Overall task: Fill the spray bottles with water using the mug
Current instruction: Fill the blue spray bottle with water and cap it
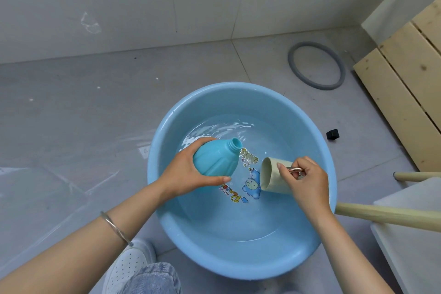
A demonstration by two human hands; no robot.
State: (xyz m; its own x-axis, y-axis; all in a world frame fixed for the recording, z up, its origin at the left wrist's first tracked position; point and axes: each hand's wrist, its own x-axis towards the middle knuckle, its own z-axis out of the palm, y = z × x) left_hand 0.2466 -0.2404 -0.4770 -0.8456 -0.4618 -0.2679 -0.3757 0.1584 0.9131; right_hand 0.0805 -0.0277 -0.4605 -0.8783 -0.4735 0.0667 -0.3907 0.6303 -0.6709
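A blue plastic basin (167,198) sits on the grey floor with shallow water in it. My left hand (183,172) grips a light blue spray bottle (216,157) without its sprayer head, tilted over the basin with the open neck pointing up and right. My right hand (307,179) holds a beige mug (273,175) by its metal handle. The mug lies on its side above the water, its open mouth facing left toward the bottle, a short gap apart from it.
A grey rubber ring (316,65) lies on the floor behind the basin. A small black piece (333,134) sits to the basin's right. Wooden slats (405,79) stand at right, and a white stool with wooden legs (386,213) at lower right. My white shoe (130,262) is below.
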